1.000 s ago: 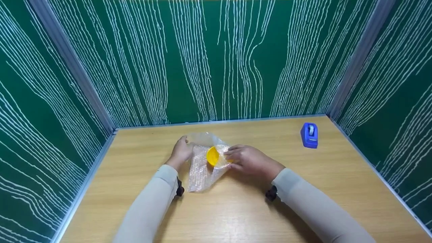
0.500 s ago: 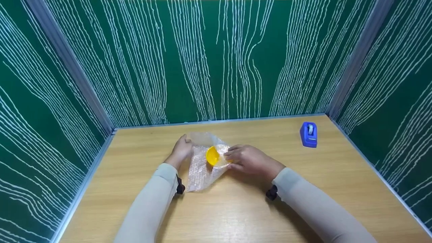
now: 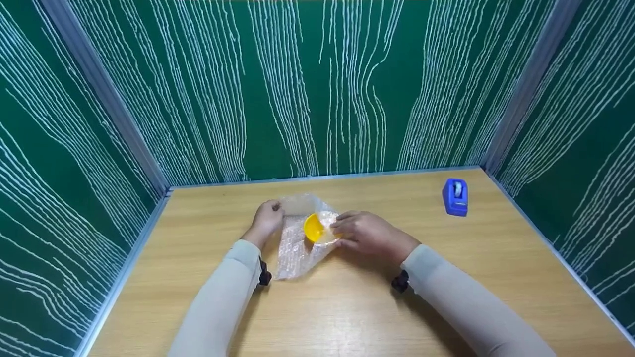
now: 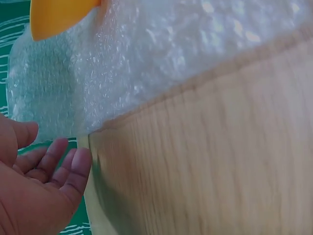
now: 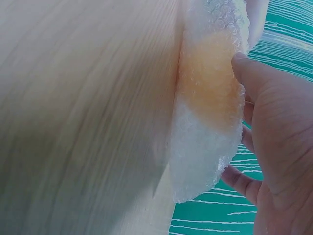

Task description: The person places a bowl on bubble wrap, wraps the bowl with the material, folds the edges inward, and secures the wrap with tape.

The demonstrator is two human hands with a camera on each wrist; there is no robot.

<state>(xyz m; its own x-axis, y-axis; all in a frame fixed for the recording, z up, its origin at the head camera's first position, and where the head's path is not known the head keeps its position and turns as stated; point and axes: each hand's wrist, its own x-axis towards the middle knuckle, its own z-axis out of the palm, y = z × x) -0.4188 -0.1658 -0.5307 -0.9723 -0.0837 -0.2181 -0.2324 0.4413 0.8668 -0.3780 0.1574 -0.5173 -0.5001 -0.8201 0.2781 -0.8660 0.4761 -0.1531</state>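
A yellow bowl (image 3: pixel 312 229) lies tilted on a sheet of bubble wrap (image 3: pixel 292 253) in the middle of the table. A flap of the wrap is folded over the bowl's right side, and the yellow shows through it in the right wrist view. My right hand (image 3: pixel 364 233) holds this flap against the bowl, thumb on the near side and fingers beyond. My left hand (image 3: pixel 268 218) pinches the wrap's far left edge between thumb and fingers. In the left wrist view the bowl's rim (image 4: pixel 58 19) shows at the top, above the spread wrap.
A blue tape dispenser (image 3: pixel 455 197) stands at the back right of the wooden table (image 3: pixel 337 312). Green panels (image 3: pixel 342 99) with white wavy lines enclose the back and both sides.
Both hands stay nearly where they were. The left fingers shift slightly at the wrap's edge, and the bowl and the folded flap hardly move.
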